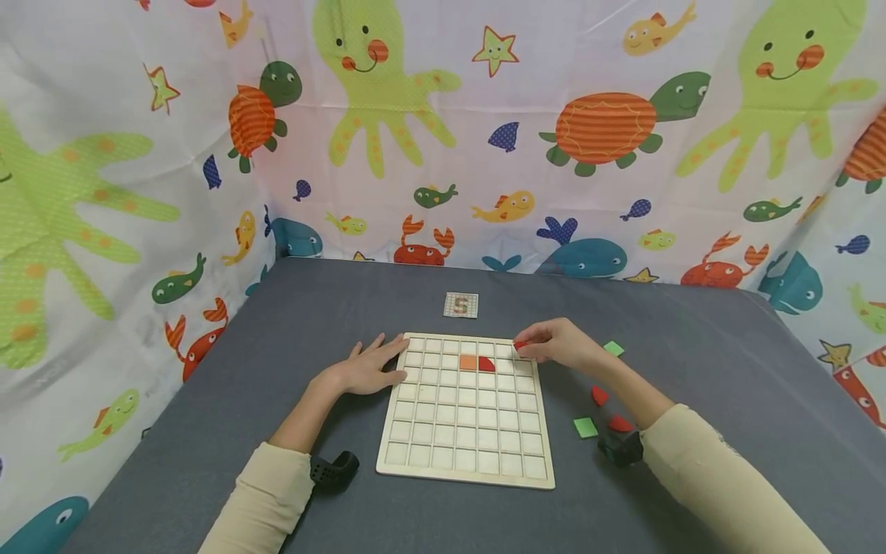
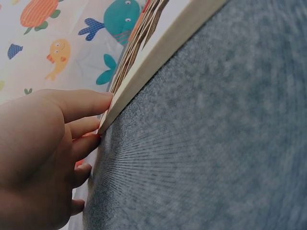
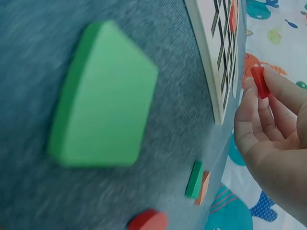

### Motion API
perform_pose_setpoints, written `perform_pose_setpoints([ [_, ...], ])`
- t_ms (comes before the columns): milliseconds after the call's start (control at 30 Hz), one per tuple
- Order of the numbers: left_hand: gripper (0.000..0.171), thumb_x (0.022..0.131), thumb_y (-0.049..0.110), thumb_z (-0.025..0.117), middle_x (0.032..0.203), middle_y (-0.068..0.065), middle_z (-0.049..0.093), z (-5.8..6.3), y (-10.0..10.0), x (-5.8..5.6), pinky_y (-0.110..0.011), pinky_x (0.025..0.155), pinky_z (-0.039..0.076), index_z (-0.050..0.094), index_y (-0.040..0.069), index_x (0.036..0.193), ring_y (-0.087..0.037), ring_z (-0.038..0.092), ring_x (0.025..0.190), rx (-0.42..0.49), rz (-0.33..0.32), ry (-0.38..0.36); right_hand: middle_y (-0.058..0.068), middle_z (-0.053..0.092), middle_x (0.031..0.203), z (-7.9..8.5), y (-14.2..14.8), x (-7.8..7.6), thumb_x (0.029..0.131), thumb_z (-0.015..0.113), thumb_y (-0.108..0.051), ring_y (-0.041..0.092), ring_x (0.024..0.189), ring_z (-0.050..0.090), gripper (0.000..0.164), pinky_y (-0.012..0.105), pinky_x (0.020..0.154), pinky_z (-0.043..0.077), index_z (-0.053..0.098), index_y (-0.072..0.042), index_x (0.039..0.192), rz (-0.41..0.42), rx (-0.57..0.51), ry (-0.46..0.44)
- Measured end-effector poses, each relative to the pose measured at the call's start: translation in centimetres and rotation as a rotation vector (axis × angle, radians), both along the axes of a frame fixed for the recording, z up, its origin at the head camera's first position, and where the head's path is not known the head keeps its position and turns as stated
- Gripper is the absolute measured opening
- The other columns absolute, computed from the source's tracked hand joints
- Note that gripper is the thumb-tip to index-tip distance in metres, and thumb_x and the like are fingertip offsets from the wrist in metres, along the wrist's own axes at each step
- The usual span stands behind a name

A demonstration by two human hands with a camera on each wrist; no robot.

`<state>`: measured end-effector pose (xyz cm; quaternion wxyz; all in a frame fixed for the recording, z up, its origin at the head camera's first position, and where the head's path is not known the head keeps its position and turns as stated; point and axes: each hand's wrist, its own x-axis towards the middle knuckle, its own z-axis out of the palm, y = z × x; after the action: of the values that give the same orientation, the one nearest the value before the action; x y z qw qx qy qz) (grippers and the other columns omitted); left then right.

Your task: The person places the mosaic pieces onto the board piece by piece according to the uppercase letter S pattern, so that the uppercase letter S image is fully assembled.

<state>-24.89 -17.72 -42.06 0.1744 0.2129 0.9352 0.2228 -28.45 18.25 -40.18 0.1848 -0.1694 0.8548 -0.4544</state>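
A pale wooden grid board (image 1: 464, 478) lies flat on the grey cloth. In its upper rows sit an orange square tile (image 1: 467, 362) and, just to the right, a red rounded tile (image 1: 487, 364). My left hand (image 1: 367, 368) rests at the board's upper left edge, fingers extended; in the left wrist view its fingertips touch the board's side (image 2: 139, 81). Over the upper right corner, my right hand (image 1: 564, 344) pinches a small red tile (image 3: 260, 82) between thumb and fingers. The held tile's full outline is partly hidden by the fingers.
Right of the board lie green tiles (image 1: 584, 428) and red tiles (image 1: 599, 395). An orange piece (image 3: 203, 188) shows beside a green one in the right wrist view. Behind the board lies a small pattern card (image 1: 461, 305). A printed sea-animal curtain (image 1: 429, 215) encloses the table.
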Motion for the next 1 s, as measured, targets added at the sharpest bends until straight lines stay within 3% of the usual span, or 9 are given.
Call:
perform_pose_setpoints([
  [233,0.067,0.099,0.032,0.051,0.157,-0.012,0.014,0.1,0.0,0.0,-0.061,0.108,-0.003,0.02,0.009,0.153,-0.037,0.001,0.143,0.002,0.003,-0.003,0.007,0.069,0.092,0.1,-1.6,-0.4,0.09,0.067,-0.012,0.026,0.077,0.059,0.026,0.041,0.07,0.051,0.067,0.003,0.112,0.066,0.014,0.058],
  [600,0.066,0.1,0.032,0.05,0.157,-0.014,0.015,0.0,-0.1,0.1,-0.061,0.108,-0.003,0.021,0.007,0.153,-0.038,0.002,0.142,0.013,0.006,0.008,0.006,0.069,0.092,0.3,-3.7,-1.1,0.091,0.064,-0.007,0.024,0.085,0.062,0.021,0.036,0.075,0.052,0.068,0.002,0.109,0.125,0.017,0.086],
  [833,0.066,0.099,0.032,0.051,0.157,-0.013,0.014,-0.1,-0.1,0.2,-0.061,0.107,-0.003,0.02,0.007,0.153,-0.038,0.002,0.142,0.015,0.002,0.005,0.012,0.062,0.089,-0.1,-4.4,-1.5,0.09,0.064,-0.002,0.026,0.079,0.056,0.027,0.038,0.071,0.048,0.061,0.005,0.117,0.162,-0.025,0.103],
  [1000,0.066,0.099,0.033,0.05,0.157,-0.012,0.014,-0.1,-0.1,0.1,-0.061,0.108,-0.003,0.02,0.008,0.153,-0.037,0.002,0.143,0.007,0.0,0.015,0.011,0.061,0.093,-0.2,-5.0,-1.6,0.091,0.064,-0.001,0.027,0.085,0.059,0.029,0.039,0.073,0.05,0.061,0.003,0.119,0.18,-0.033,0.113],
])
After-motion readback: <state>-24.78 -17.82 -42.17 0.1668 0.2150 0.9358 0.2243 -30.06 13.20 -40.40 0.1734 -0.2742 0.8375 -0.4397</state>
